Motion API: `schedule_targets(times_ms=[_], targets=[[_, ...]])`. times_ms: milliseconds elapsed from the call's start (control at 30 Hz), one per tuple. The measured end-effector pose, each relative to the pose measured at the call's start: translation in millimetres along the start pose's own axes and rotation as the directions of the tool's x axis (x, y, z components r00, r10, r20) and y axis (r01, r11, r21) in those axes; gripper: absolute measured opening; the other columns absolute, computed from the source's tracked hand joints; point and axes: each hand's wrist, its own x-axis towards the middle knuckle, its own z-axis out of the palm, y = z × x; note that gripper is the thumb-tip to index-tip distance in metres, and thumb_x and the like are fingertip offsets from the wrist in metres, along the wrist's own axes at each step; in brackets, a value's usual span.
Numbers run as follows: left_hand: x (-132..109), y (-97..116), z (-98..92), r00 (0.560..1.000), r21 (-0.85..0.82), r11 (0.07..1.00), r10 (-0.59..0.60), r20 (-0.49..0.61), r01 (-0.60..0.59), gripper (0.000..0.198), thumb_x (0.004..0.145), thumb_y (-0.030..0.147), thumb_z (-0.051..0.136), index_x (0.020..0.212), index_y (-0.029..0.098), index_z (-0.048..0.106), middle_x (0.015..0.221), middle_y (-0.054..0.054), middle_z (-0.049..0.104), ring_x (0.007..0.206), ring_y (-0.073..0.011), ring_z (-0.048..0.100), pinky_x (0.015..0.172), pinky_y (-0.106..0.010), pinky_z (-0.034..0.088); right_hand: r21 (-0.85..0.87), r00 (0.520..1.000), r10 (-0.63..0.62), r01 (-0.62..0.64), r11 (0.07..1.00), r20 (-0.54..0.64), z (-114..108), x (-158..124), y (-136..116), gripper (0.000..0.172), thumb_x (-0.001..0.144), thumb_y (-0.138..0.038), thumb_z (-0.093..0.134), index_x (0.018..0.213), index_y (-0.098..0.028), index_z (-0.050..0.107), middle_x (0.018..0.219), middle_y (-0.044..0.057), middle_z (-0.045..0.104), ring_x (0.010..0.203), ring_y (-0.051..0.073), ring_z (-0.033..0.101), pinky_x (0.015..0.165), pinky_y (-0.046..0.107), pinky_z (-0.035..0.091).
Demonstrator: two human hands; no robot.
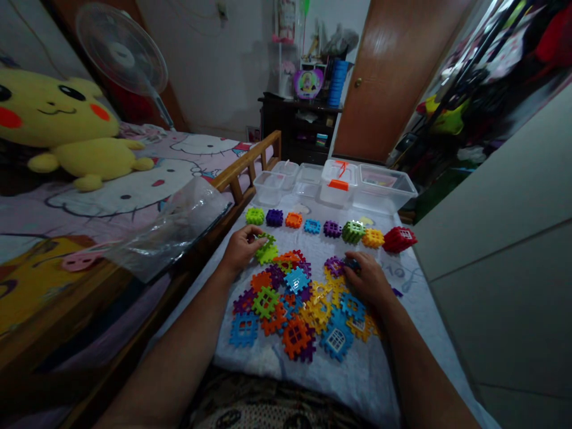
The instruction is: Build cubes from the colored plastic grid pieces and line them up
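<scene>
My left hand [243,245] is pinched on a lime-green square tile [268,253] with notched edges, at the upper left of a loose pile. My right hand [367,275] is curled at the pile's right side, its fingertips around a dark piece [351,264] that they partly cover. A purple tile [333,266] lies just left of those fingers. Between my hands the pile mixes orange tiles [297,337], yellow tiles [318,313], blue tiles [243,329] and a green window tile [266,302]. Beyond it runs a row of single-colour stacks, from a lime stack [255,215] to a red stack [400,239].
Clear plastic boxes [379,187] line the table's far end, one with an orange-handled lid [338,185]. A wooden bed rail [241,173] borders the left side, with a clear plastic bag [170,229] near it. A pale cabinet [500,268] stands on the right.
</scene>
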Motion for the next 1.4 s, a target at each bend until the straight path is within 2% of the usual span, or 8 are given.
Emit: schedule_targets(times_ms=[167,333,633,800,967,1033,1233,1400], targets=[[-2,4,7.0,0.991,-0.003,0.993,0.115,-0.071,-0.116,0.013,0.074,0.028,0.066,0.080,0.018,0.061,0.080,0.001,0.057,0.065,-0.0118,0.051,0.062,-0.024,0.042,0.000,1.000,0.006,-0.006,1.000,-0.003,1,0,0,0.033,0.084,-0.028,0.054,0.112,-0.016,0.066,0.109,0.014,0.070,0.104,0.028,0.063,0.095,0.044,0.049],[-2,7,15.7,0.961,0.057,0.959,0.278,-0.001,-0.278,0.006,0.074,0.015,0.058,0.078,0.019,0.059,0.089,-0.002,0.058,0.084,-0.0159,0.058,0.076,-0.028,0.049,0.012,1.000,0.015,-0.015,1.000,-0.001,1,0,-2,0.032,0.084,-0.027,0.055,0.112,-0.017,0.066,0.110,0.012,0.070,0.105,0.026,0.063,0.096,0.043,0.048],[-6,22,18.3,0.921,0.054,0.920,0.385,0.064,-0.388,0.013,0.072,0.008,0.056,0.076,0.020,0.060,0.109,-0.006,0.057,0.106,-0.0195,0.056,0.097,-0.036,0.045,0.021,1.000,0.008,-0.008,1.000,-0.009,-5,3,-8,0.030,0.084,-0.027,0.058,0.112,-0.018,0.066,0.111,0.013,0.070,0.108,0.029,0.062,0.098,0.047,0.047],[-9,27,19.0,0.924,-0.027,0.929,0.370,0.095,-0.369,0.013,0.072,0.007,0.055,0.073,0.019,0.060,0.107,-0.006,0.057,0.100,-0.0183,0.057,0.088,-0.031,0.048,0.173,0.993,-0.101,0.090,0.981,0.058,-11,20,-43,0.034,0.085,-0.030,0.062,0.117,-0.019,0.062,0.116,0.012,0.068,0.110,0.026,0.061,0.098,0.046,0.048],[-10,29,19.6,0.889,-0.078,0.901,0.434,0.144,-0.427,0.013,0.074,0.007,0.056,0.076,0.019,0.060,0.097,-0.004,0.058,0.097,-0.0178,0.058,0.091,-0.033,0.046,0.311,0.973,-0.184,0.133,0.941,0.139,0,51,-97,0.069,0.077,-0.043,0.076,0.135,-0.017,0.049,0.131,0.017,0.058,0.119,0.027,0.056,0.101,0.045,0.045],[-10,30,18.2,0.878,-0.068,0.890,0.455,0.149,-0.450,0.013,0.075,0.007,0.056,0.076,0.019,0.060,0.097,-0.004,0.059,0.097,-0.0181,0.058,0.091,-0.033,0.046,0.337,0.968,-0.192,0.128,0.933,0.163,8,63,-114,0.074,0.075,-0.047,0.077,0.136,-0.017,0.049,0.130,0.017,0.059,0.115,0.026,0.058,0.099,0.044,0.046],[-13,33,16.3,0.869,-0.031,0.882,0.469,0.158,-0.471,0.014,0.074,0.007,0.055,0.076,0.020,0.060,0.096,-0.004,0.060,0.097,-0.0191,0.059,0.091,-0.035,0.048,0.267,0.965,-0.165,0.107,0.958,0.205,22,79,-136,0.037,0.076,-0.035,0.076,0.105,-0.014,0.066,0.095,0.008,0.066,0.090,0.022,0.061,0.083,0.036,0.049],[-9,28,16.4,0.899,0.020,0.914,0.393,0.195,-0.404,0.026,0.076,0.013,0.055,0.100,0.021,0.062,0.107,-0.005,0.059,0.097,-0.0185,0.060,0.087,-0.034,0.052,0.220,0.973,-0.163,0.126,0.967,0.160,20,73,-119,0.041,0.071,-0.032,0.078,0.106,-0.015,0.064,0.096,0.007,0.063,0.090,0.021,0.058,0.084,0.036,0.048]])
